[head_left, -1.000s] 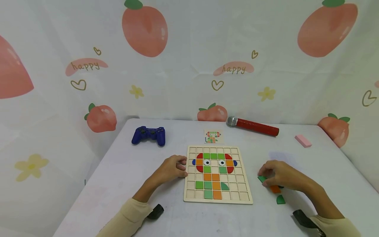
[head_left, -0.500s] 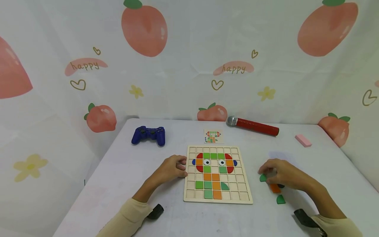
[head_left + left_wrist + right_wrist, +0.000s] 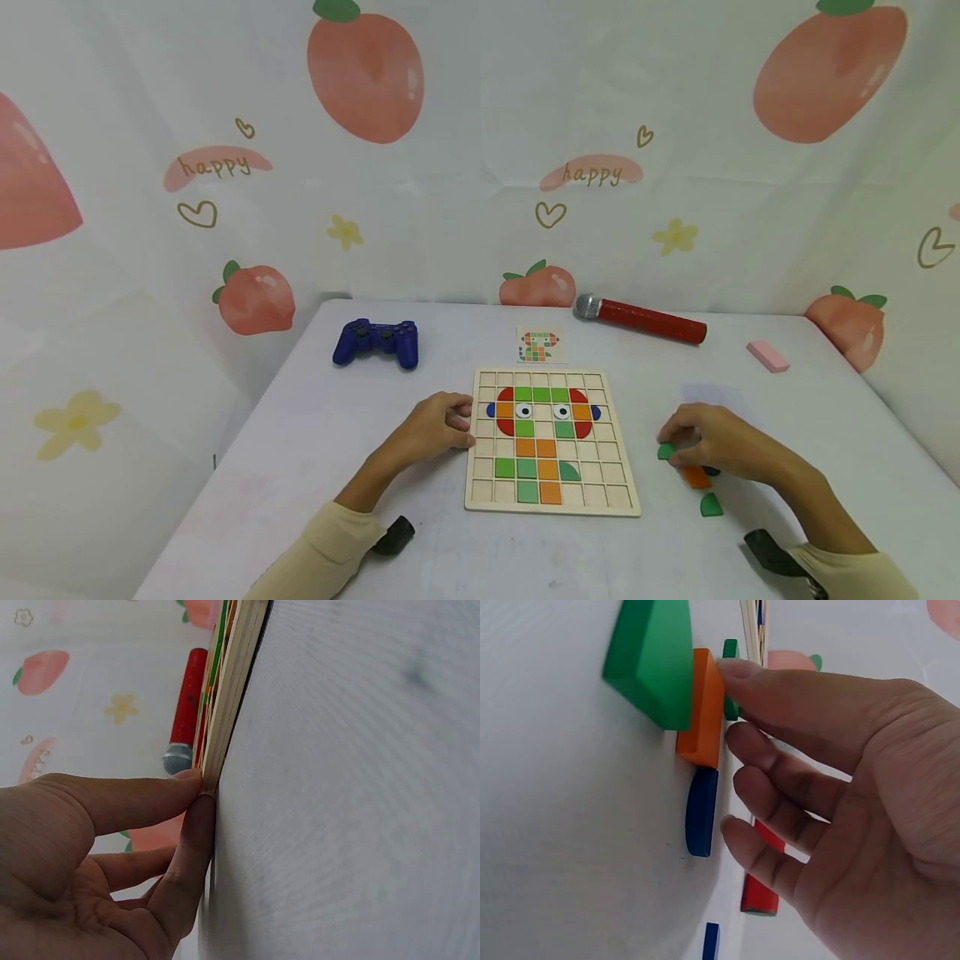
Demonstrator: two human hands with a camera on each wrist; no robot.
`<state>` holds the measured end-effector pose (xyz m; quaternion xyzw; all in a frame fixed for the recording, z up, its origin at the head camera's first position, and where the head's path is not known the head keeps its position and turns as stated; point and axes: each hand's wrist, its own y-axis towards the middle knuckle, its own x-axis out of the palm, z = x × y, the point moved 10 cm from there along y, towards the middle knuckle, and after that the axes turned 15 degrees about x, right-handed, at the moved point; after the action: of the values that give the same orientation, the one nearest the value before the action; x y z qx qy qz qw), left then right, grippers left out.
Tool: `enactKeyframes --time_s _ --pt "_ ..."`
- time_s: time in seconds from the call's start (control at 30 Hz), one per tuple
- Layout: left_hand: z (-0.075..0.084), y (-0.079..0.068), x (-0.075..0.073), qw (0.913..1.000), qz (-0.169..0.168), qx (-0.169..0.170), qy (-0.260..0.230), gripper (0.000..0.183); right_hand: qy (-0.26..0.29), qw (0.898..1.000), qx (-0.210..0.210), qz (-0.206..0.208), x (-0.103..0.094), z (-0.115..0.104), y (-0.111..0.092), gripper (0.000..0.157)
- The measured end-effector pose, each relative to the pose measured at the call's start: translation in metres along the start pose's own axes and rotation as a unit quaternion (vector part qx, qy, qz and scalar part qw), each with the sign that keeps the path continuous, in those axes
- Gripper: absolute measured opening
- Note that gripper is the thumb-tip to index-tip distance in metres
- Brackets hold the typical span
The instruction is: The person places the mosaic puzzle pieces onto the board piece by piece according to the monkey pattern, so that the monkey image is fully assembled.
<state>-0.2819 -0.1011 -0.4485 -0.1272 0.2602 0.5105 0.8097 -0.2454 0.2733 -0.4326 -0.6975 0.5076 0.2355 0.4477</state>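
Observation:
My left hand (image 3: 437, 423) pinches the left edge of a wooden grid board (image 3: 611, 471) between thumb and index finger. Coloured tiles on the board form a figure with a red-cornered head and two eye tiles (image 3: 562, 412). To the right of the board, my right hand (image 3: 712, 437) pinches a green quarter-circle block (image 3: 666, 451) low at the tabletop. Under and beside that hand lie an orange block (image 3: 703, 712), a dark blue rounded block (image 3: 703, 814) and another green quarter-circle block (image 3: 711, 505). The right index fingertip is hidden in the right wrist view.
A card (image 3: 542, 345) printed with a similar figure lies behind the board. Farther back are a blue game controller (image 3: 377, 342), a red microphone (image 3: 648, 322) and a pink block (image 3: 768, 356). A patterned cloth (image 3: 450, 208) hangs behind the table.
The right thumb and index finger have shifted slightly and drawn together around the green quarter-circle block, which was tilted and now looks flatter. My left hand and the board have stayed still.

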Motion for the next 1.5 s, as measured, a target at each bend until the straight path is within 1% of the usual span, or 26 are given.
enactKeyframes --time_s 0.1,0.27,0.43,0.6,0.73,0.97,1.2,1.33,1.5 --pt "0.000 0.000 0.000 1.0000 0.000 -0.001 -0.001 0.064 -0.004 1.000 -0.007 0.007 0.001 -0.001 0.000 0.028" --pt "0.000 0.000 0.000 1.0000 -0.001 -0.006 -0.003 0.063 0.003 0.999 -0.041 0.020 0.002 -0.010 -0.002 0.028" --pt "0.001 0.000 0.000 1.0000 -0.004 -0.004 0.002 0.063 0.004 0.996 -0.076 0.043 0.004 -0.023 -0.003 0.026" --pt "0.002 0.000 0.000 1.0000 -0.004 -0.001 0.000 0.063 -0.003 0.994 -0.099 0.050 0.009 -0.040 -0.001 0.022" --pt "0.002 0.000 0.001 1.0000 -0.006 0.002 -0.002 0.063 -0.001 0.991 -0.123 0.042 0.014 -0.059 0.003 0.022" --pt "0.001 0.001 0.001 1.0000 -0.007 -0.001 -0.004 0.064 -0.004 0.987 -0.162 0.022 0.030 -0.096 0.012 0.022" --pt "0.002 -0.001 0.000 1.0000 -0.001 -0.006 -0.006 0.063 -0.015 0.977 -0.215 0.006 0.048 -0.134 0.017 0.014" --pt "0.003 -0.002 0.000 1.0000 -0.001 -0.003 -0.006 0.063 -0.026 0.977 -0.213 -0.003 0.058 -0.149 0.022 0.014" --pt "0.003 -0.002 -0.001 1.0000 0.002 -0.005 -0.008 0.063 -0.033 0.977 -0.212 -0.006 0.067 -0.168 0.023 0.011"
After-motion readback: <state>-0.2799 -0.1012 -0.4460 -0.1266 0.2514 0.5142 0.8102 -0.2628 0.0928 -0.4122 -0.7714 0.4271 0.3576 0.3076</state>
